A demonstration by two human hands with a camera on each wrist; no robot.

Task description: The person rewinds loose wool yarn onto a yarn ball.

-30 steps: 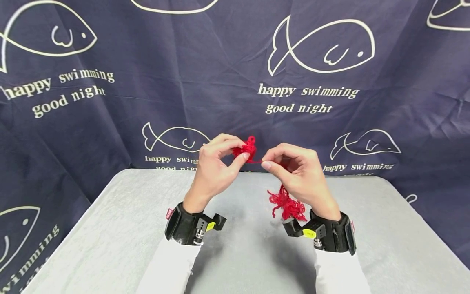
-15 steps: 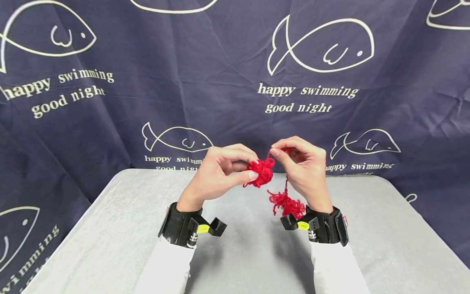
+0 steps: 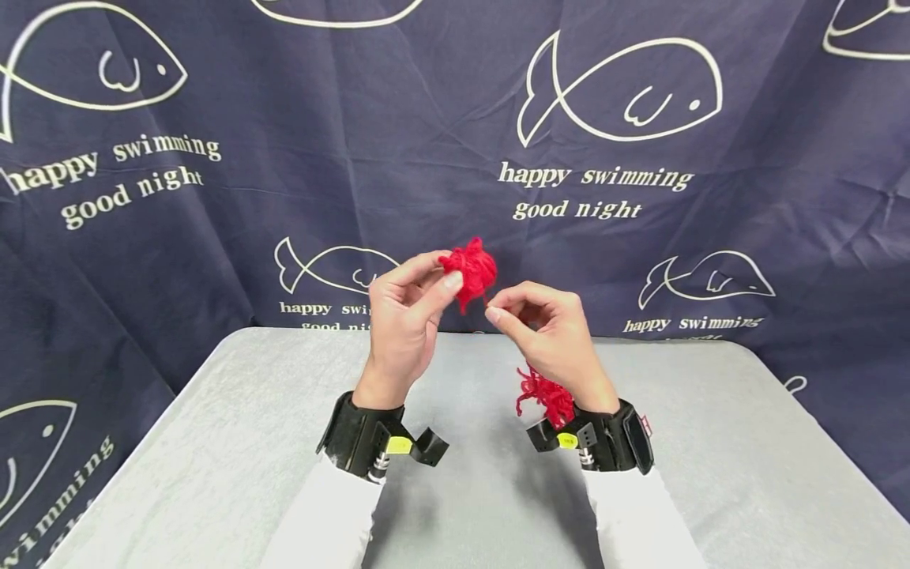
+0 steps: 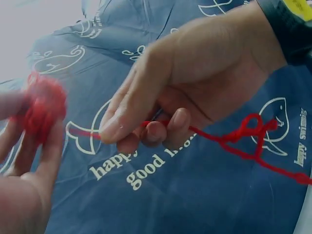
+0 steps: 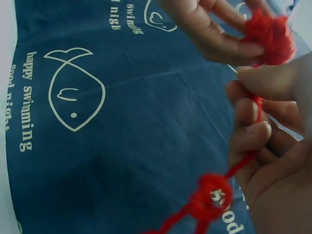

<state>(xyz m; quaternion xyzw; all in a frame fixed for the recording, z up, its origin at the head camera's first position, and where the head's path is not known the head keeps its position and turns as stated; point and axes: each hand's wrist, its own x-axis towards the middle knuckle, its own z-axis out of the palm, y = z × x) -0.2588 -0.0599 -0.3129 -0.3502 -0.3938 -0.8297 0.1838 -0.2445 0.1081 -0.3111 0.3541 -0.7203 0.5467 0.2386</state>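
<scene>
Between the thumb and fingers of my left hand (image 3: 407, 316) is a small ball of red yarn (image 3: 473, 269), raised above the table's far edge. My right hand (image 3: 554, 332) pinches the yarn strand (image 5: 259, 105) between thumb and forefinger, close beside the ball. In the right wrist view the strand runs on through the curled fingers and leaves below them with a looped tangle (image 5: 210, 197) in it. A loose heap of red yarn (image 3: 543, 395) lies on the table under my right hand, partly hidden by the hand and wrist strap.
The grey-white table (image 3: 469, 490) spreads below both arms. Behind it hangs a dark blue cloth (image 3: 455, 158) printed with white fish and lettering. Black wrist straps with camera mounts (image 3: 419, 446) jut inward over the table.
The left hand, with the yarn ball, first dipped to the right, then rose up and left. The right hand went up, then came down and left, still pinching the strand.
</scene>
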